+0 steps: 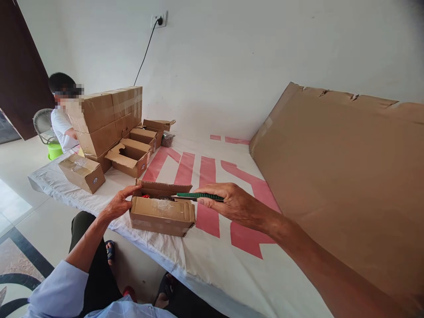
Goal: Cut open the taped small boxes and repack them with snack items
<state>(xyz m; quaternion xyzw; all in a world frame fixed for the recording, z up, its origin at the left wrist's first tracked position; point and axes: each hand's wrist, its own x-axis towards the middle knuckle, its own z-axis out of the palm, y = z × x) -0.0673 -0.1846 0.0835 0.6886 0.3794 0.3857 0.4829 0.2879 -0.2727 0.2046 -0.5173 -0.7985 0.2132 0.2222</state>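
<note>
A small open cardboard box (162, 216) sits near the table's front edge, its far flap raised. My left hand (121, 203) grips the box at its left end, fingers over the back corner. Something red (145, 196) shows just inside, beside that hand. My right hand (228, 198) is closed round a long, flat green object (198, 195) with a ridged top and a dark underside. Its far end reaches over the box opening, pointing left. The exact kind of this object I cannot make out, and most of the box's contents are hidden.
A white cloth with red lettering (208, 212) covers the table. Left stand a closed box (82, 171), open boxes (130, 157) and a stack of cartons (102, 115). A person (62, 126) sits behind the stack. A large cardboard sheet (344, 168) leans at right.
</note>
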